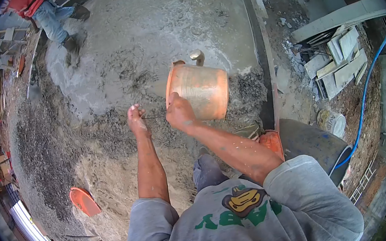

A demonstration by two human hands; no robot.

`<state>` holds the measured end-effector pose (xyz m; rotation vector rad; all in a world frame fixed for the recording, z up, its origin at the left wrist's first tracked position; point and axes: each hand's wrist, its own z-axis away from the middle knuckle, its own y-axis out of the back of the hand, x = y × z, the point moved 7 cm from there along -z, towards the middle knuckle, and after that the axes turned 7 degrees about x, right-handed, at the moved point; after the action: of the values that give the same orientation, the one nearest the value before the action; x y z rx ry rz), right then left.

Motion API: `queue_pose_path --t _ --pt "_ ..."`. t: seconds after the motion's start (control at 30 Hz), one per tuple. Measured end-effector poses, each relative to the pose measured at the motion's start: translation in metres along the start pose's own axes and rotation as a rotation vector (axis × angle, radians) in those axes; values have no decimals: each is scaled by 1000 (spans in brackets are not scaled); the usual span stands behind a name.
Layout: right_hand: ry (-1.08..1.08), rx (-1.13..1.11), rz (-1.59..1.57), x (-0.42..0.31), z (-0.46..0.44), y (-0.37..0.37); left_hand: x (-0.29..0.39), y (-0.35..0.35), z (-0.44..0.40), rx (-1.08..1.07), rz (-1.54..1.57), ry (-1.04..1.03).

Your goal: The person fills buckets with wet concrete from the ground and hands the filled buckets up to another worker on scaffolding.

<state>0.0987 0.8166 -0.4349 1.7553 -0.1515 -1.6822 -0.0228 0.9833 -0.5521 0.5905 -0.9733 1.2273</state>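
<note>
An orange bucket (201,91), smeared with grey cement, lies tilted on its side above the wet concrete (154,29). My right hand (180,112) is closed on the bucket's rim at its lower left edge. Left of it, my left hand (136,119) is raised with its fingers curled. A thin dark line, perhaps the bucket's wire handle, runs between the two hands; whether the left fingers hold it is too small to tell. Beyond the bucket's upper rim a pale curved pipe (197,56) sticks up.
At the upper left a person (50,17) in boots stands in the concrete. An orange container (84,201) lies lower left. To the right are a dark barrel (310,145), a white bucket (332,123), stacked boards (341,61) and a blue hose (365,86).
</note>
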Motion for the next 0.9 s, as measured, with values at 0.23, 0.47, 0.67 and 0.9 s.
queue_pose_path --t 0.23,0.47,0.67,0.9 --pt "3 -132 -104 -44 3 -13 12 9 6 -137 241 65" --pt "-350 -32 -241 68 19 25 46 -15 52 -345 -148 -78" --pt "-879 204 -184 276 102 77 23 -79 76 -280 -680 -106" --pt "-1843 499 -98 491 296 118 -25 -29 26 -219 -858 -25"
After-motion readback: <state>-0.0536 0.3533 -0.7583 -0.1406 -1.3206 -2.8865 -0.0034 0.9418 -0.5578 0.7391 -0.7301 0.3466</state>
